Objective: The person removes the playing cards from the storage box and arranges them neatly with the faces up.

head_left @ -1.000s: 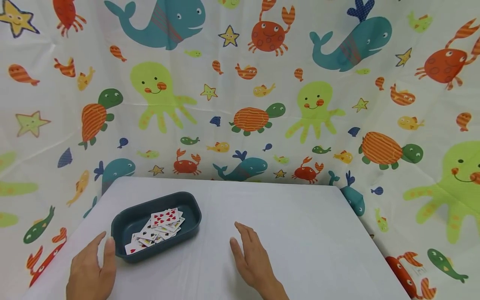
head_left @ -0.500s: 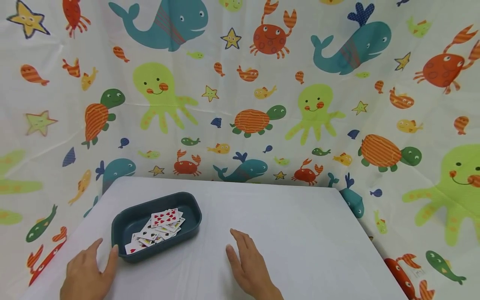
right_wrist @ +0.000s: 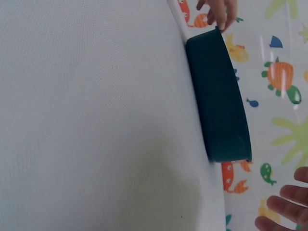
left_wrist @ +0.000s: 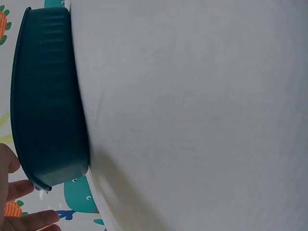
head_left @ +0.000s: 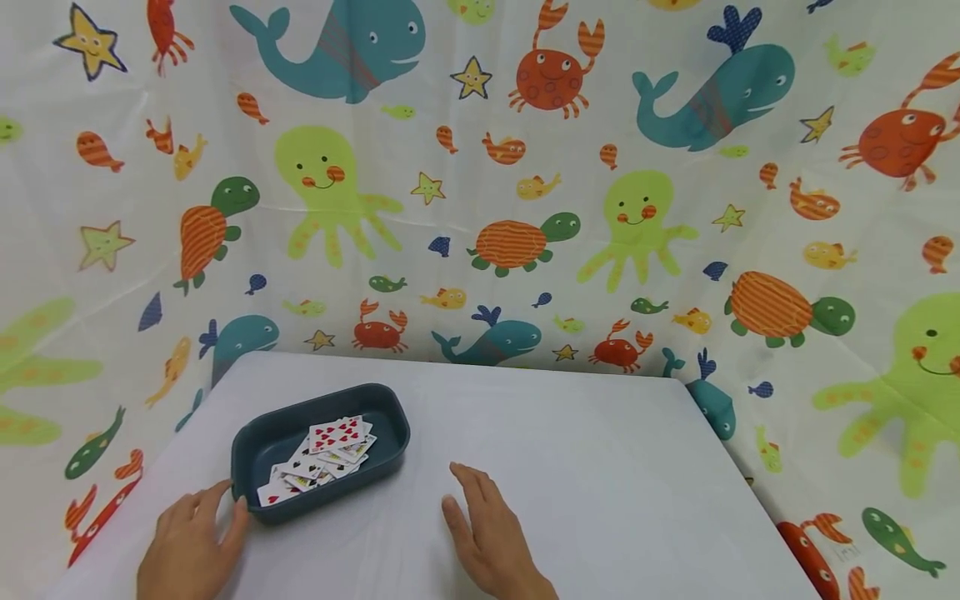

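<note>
A dark teal oblong tub [head_left: 322,500] stands on the white table, turned slightly at the left. Loose playing cards [head_left: 318,458] lie in an overlapping heap inside it, a heart card face up on top. My left hand [head_left: 191,546] is at the tub's near-left corner, thumb and index fingertips right at the rim. In the left wrist view its fingers [left_wrist: 21,190] show beside the end of the tub [left_wrist: 50,96]. My right hand [head_left: 491,533] hovers over the table to the right of the tub, fingers extended, holding nothing.
The white-covered table [head_left: 600,467] stretches right of the tub and beyond it. Behind and around it hangs a curtain [head_left: 480,183] printed with sea animals, meeting the table's far edge.
My left hand has moved right and up to the tub's corner, its fingertips now at the rim. The right hand has drifted slightly left. The tub and cards stay put on the table.
</note>
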A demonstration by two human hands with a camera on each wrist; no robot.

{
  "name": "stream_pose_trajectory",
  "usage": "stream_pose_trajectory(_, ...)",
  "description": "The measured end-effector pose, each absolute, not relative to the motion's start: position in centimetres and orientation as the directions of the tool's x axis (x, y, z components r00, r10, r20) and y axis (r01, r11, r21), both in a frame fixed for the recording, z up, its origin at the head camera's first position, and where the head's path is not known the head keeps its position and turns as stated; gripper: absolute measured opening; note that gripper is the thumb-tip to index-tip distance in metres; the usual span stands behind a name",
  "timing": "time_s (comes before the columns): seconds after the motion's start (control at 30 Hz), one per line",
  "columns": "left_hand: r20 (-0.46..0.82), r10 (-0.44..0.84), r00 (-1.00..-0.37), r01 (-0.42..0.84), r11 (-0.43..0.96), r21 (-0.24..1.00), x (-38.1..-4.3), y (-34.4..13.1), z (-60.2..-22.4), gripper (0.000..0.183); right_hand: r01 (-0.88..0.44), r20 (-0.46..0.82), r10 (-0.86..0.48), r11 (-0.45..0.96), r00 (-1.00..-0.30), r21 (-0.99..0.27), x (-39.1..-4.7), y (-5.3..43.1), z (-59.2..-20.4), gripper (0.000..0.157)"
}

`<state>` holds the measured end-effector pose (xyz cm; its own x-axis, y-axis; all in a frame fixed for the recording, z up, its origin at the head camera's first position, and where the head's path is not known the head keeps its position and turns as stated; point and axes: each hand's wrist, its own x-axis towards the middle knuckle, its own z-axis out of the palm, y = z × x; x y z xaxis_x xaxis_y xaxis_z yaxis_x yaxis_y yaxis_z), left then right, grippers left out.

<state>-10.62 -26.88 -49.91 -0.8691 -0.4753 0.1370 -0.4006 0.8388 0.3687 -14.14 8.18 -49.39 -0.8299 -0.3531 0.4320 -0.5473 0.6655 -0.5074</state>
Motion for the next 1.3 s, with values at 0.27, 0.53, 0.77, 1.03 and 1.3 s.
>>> stream_pose_trajectory(0.27,0.112,-0.465,-0.878,-0.398,0.84,0.369,-11.3,-26.6,-50.3,0.052,-0.563,0.417,-0.385,0.644,-0.823,-0.518,-14.4,6.2,-48.9,0.047)
stream_pose_trajectory(0.53,0.055,-0.471,-0.88,-0.419,0.827,0.375,-11.2,-26.6,-50.4,0.054,-0.593,0.436,-0.403,0.594,-0.805,-0.544,-14.9,3.1,-47.0,0.048)
stream_pose_trajectory(0.77,0.065,-0.462,-0.885,-0.405,0.83,0.383,-11.2,-26.4,-50.3,0.051,-0.58,0.394,-0.426,0.573,-0.815,-0.579,-15.2,1.1,-46.1,0.054)
stream_pose_trajectory(1.03,0.04,-0.409,-0.912,-0.365,0.851,0.378,-11.2,-26.7,-50.4,0.053,-0.597,0.397,-0.447,0.562,-0.801,-0.573,-15.6,-0.6,-45.7,0.056)
stream_pose_trajectory(1.3,0.027,-0.392,-0.92,-0.354,0.858,0.372,-11.0,-26.8,-50.1,0.054,-0.656,0.46,-0.468,0.551,-0.754,-0.515,-16.1,-2.7,-45.3,0.057)
